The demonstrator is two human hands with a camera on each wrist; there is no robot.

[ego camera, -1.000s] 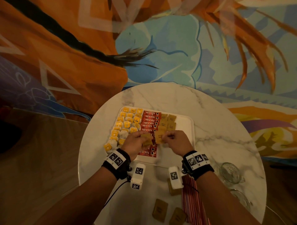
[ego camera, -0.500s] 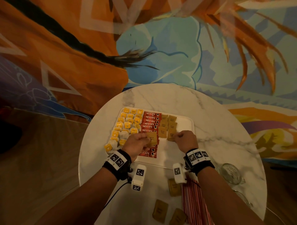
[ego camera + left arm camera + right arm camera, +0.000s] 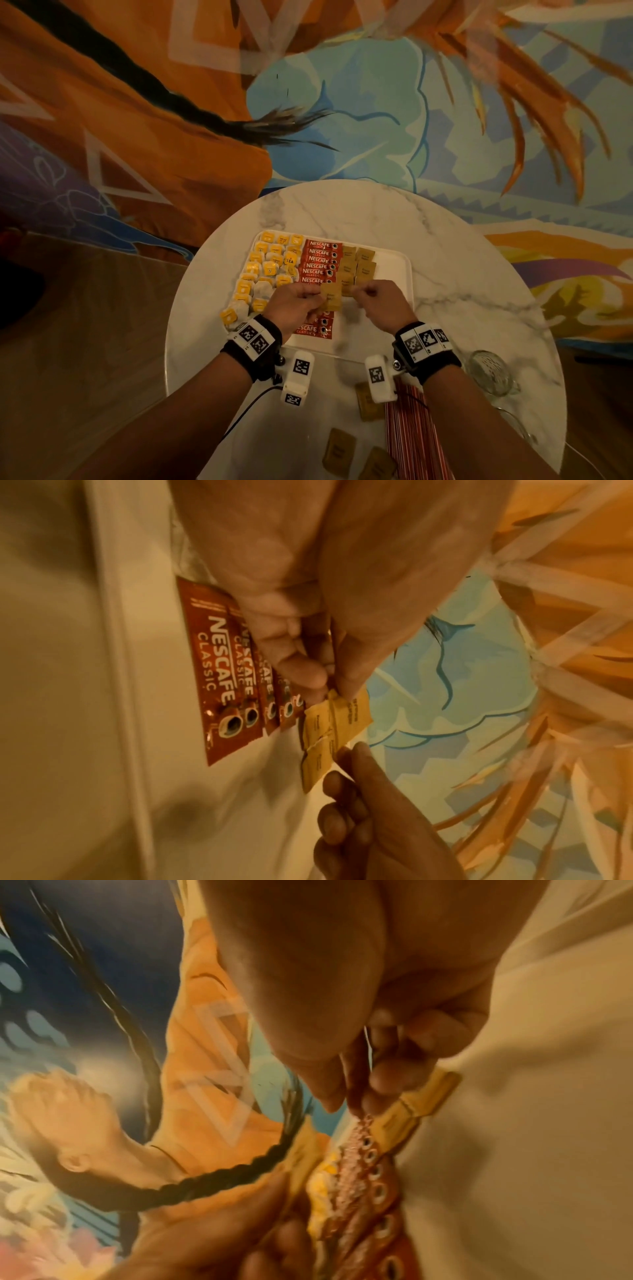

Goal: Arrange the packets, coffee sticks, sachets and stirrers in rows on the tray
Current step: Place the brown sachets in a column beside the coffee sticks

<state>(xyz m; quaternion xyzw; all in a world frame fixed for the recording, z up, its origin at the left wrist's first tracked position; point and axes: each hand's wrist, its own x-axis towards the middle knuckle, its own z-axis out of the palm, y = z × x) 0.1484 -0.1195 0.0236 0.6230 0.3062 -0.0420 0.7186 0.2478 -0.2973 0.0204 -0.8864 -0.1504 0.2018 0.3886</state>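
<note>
head: above, facing forward and down at the round table (image 3: 445, 260), mural behind | left wrist: close along the fingers, over the tray's (image 3: 113, 615) near edge | right wrist: close, blurred, from the opposite side | shared: coffee sticks (image 3: 320, 263) (image 3: 219, 674) (image 3: 373, 1191) on the tray

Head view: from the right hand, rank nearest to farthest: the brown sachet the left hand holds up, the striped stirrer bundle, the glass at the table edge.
From the right hand:
1. Brown sachet, just to its left, over the tray, in the left hand's grip.
2. Stirrer bundle, near side, beneath the right forearm.
3. Glass, far right, near the table edge.
</note>
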